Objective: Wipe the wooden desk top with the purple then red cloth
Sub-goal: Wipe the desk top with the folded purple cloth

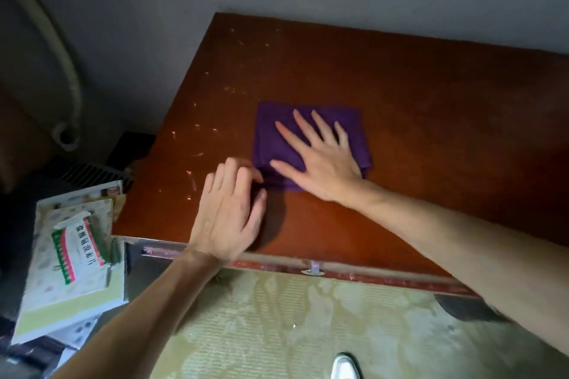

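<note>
A head-worn camera looks down on a reddish-brown wooden surface [415,120] set against a grey wall. A folded purple cloth [277,132], roughly square, lies flat near the middle of the surface, closer to its left end than its right. The right hand [320,160] rests on top of the cloth, palm down, fingers spread wide and pointing away from the person and slightly left. The left hand [229,215] lies just beside the cloth's near left corner, fingers curled loosely together, fingertips at or touching the cloth's edge; it grips nothing that can be seen. The right hand is therefore the one placed to push the cloth. Pale scuffs and flecks [197,129] dot the wood to the left of the cloth, and the broad bare stretch lies to its right. No red cloth is visible.
</note>
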`<state>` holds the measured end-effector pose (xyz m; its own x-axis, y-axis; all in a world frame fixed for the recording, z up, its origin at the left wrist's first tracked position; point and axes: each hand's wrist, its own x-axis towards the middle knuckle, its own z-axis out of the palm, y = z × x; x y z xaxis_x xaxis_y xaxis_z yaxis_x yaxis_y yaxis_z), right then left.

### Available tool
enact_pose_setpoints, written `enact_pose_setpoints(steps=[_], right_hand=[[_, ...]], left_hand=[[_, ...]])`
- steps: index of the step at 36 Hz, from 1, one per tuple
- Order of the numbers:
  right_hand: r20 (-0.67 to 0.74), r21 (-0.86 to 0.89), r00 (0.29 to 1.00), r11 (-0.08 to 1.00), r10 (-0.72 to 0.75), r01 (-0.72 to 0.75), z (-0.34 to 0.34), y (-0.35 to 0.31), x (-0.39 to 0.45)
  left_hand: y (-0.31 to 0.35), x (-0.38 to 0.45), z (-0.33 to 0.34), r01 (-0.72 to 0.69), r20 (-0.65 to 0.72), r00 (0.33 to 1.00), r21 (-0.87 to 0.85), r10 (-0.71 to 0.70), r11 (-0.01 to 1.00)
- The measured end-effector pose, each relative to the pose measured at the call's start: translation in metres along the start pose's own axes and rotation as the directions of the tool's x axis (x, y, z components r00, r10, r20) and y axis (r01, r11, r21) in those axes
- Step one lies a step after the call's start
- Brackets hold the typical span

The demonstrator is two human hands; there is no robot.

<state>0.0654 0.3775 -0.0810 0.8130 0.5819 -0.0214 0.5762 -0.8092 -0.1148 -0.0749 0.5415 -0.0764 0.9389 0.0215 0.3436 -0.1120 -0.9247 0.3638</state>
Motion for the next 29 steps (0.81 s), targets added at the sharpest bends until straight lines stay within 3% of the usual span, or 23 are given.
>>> enact_pose_setpoints(steps=[5,11,14,18,21,25,29], right_hand=[[-0.041,-0.025,0.995,0.996,-0.090,0.089,0.017,-0.052,-0.081],[-0.035,-0.053,0.980,0.980,-0.195,0.193,0.018,-0.066,-0.095],[0.035,-0.066,0.946,0.944,-0.322,0.323,0.010,-0.052,-0.076],[0.122,-0.090,0.851,0.848,-0.511,0.523,-0.004,-0.023,-0.024],[0.168,-0.104,0.785,0.781,-0.596,0.616,-0.009,-0.005,0.018],[0.153,-0.105,0.791,0.786,-0.593,0.610,-0.012,0.014,0.072],[0.138,-0.099,0.817,0.813,-0.559,0.573,-0.015,0.030,0.122]], left_hand=[[-0.031,-0.017,-0.022,-0.053,0.017,0.998,0.040,0.052,0.998],[-0.088,-0.028,-0.045,-0.200,0.261,0.954,0.198,0.145,0.959],[-0.100,-0.022,-0.048,-0.223,0.302,0.940,0.190,0.159,0.956],[-0.105,-0.017,-0.045,-0.245,0.285,0.939,0.149,0.195,0.958],[-0.105,-0.019,-0.044,-0.160,0.219,0.966,0.102,0.134,0.982],[-0.106,-0.019,-0.045,-0.067,0.198,0.979,0.065,0.053,0.996],[-0.106,-0.017,-0.046,-0.030,0.270,0.963,0.073,0.009,0.997]])
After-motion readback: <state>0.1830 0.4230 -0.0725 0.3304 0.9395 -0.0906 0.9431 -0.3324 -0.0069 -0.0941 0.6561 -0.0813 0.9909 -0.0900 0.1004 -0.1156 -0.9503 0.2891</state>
